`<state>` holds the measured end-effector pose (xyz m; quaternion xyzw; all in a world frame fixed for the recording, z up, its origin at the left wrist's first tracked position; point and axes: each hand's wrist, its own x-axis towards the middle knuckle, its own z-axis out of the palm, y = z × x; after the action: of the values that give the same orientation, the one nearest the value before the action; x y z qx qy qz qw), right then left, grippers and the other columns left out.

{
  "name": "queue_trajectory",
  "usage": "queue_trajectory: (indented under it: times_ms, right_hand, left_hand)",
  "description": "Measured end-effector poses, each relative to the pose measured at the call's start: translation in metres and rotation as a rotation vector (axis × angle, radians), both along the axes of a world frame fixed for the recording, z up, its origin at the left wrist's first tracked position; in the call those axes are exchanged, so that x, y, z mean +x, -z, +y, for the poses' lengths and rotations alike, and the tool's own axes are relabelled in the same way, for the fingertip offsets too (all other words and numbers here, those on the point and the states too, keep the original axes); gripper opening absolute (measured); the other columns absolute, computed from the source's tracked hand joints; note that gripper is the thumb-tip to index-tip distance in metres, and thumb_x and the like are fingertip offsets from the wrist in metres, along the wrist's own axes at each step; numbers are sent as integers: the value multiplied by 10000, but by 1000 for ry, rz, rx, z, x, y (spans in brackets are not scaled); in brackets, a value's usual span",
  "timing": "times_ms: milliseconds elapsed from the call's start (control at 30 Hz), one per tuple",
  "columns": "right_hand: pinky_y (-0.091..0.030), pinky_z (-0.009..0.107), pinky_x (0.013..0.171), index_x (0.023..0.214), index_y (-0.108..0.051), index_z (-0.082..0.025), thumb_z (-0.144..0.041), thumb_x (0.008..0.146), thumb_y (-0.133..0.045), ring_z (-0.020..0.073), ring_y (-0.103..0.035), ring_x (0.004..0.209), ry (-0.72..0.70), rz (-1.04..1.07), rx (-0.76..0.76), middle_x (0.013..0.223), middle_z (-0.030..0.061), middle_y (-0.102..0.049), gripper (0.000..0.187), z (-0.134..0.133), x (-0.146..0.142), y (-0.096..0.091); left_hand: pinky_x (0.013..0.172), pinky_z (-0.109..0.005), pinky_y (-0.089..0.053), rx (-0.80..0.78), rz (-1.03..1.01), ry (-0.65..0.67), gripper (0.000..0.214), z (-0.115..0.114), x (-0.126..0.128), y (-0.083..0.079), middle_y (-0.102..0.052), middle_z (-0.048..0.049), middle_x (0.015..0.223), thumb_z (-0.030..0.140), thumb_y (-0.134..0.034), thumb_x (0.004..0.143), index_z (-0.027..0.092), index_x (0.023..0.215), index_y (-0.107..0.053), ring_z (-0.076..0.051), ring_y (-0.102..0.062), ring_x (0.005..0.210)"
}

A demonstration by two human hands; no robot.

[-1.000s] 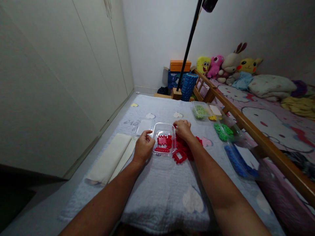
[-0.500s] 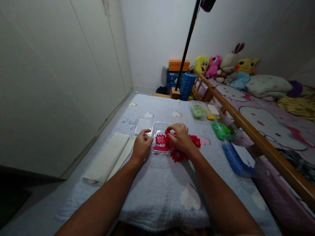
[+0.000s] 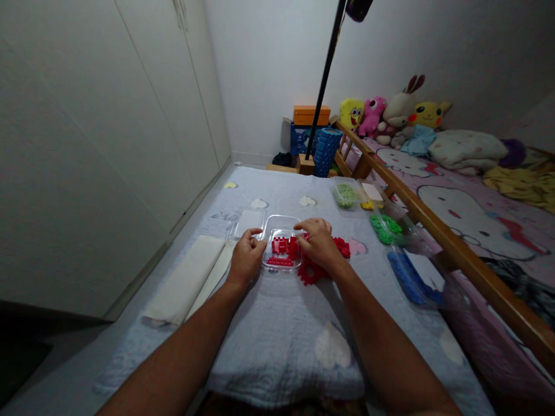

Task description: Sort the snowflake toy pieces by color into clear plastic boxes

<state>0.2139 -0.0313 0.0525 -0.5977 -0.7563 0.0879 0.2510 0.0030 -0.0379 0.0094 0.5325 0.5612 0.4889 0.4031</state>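
Observation:
A clear plastic container [image 3: 281,220] stands on the cloth with several red interlocking plastic pieces [image 3: 281,261] inside. At its left wall, my left hand [image 3: 248,255] has thumb and fingers bent around the rim, gripping it. My right hand [image 3: 318,241] hovers over the right rim, thumb and index finger apart, with no piece visible between them. Under and beside that hand lies a pile of red pieces [image 3: 309,274], partly covered by the wrist. A clear lid [image 3: 249,221] with a white label lies just beyond my left hand.
Along the right side sit clear boxes with light green pieces [image 3: 346,195], yellow pieces [image 3: 367,205], green pieces [image 3: 385,229] and blue pieces [image 3: 405,277]. A folded beige cloth [image 3: 186,280] lies left. A wooden bed rail [image 3: 416,214] borders the right; a black pole [image 3: 323,86] rises behind.
The red piece that was in my right fingers is now among those in the container, and the fingers have parted. My left hand stays at the container's rim. The view has shifted slightly.

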Motion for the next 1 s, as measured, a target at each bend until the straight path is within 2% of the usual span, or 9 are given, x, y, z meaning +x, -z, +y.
queue_trajectory:
  times_ms: [100,233,367,533,733,867,1000]
  right_hand:
    - [-339,475,1058,1081,-788,-242,-206,913,-578,297,-577,1175,117,-13,16,1197,92,-765,271,1,31,-6]
    - [-351,479,1005,1061,-795,-242,-222,883,-615,325,-587,1139,289,-110,-28,1180,106,-771,254,-4,67,3]
    - [-355,459,966,1102,-797,-245,-266,870,-636,332,-583,1111,275,-184,-62,1162,115,-764,283,-16,81,17]
    - [-349,421,914,1125,-786,-263,-270,813,-679,316,-562,1060,197,-259,-113,1142,108,-731,330,-26,81,22]
    - [-334,405,867,899,-760,-218,-179,822,-603,279,-572,969,206,-279,-134,982,97,-742,179,-25,78,21]
    - [-359,427,944,945,-745,-228,-216,829,-626,290,-588,1034,188,-99,-30,1015,82,-746,166,-24,70,15]
    - [-388,430,1025,1085,-726,-240,-228,874,-619,277,-602,1107,53,164,121,1133,74,-753,237,-27,44,8]
  left_hand:
    - [560,-245,-319,1,11,-2,406,-1,0,-1,-432,98,575,389,-615,797,157,1129,-641,-130,-436,544]
    - [554,-245,-320,-3,29,-13,396,-2,1,-5,-437,96,572,374,-612,782,156,1111,-646,-130,-439,538]
    - [548,-248,-314,-15,33,-15,395,-3,1,-7,-438,94,571,370,-610,772,155,1102,-648,-132,-436,534]
    - [550,-244,-319,-4,37,-30,389,-2,-2,-5,-444,92,573,355,-613,778,158,1111,-646,-129,-436,537]
    - [554,-245,-328,-1,31,-34,394,-1,-4,-2,-449,91,572,358,-614,780,166,1122,-644,-134,-441,536]
    - [562,-247,-326,2,34,-25,383,-1,-3,-2,-444,90,576,361,-610,784,167,1113,-643,-135,-443,549]
    - [562,-250,-317,0,40,-24,385,0,-3,-1,-435,90,579,365,-610,780,164,1107,-645,-134,-432,548]
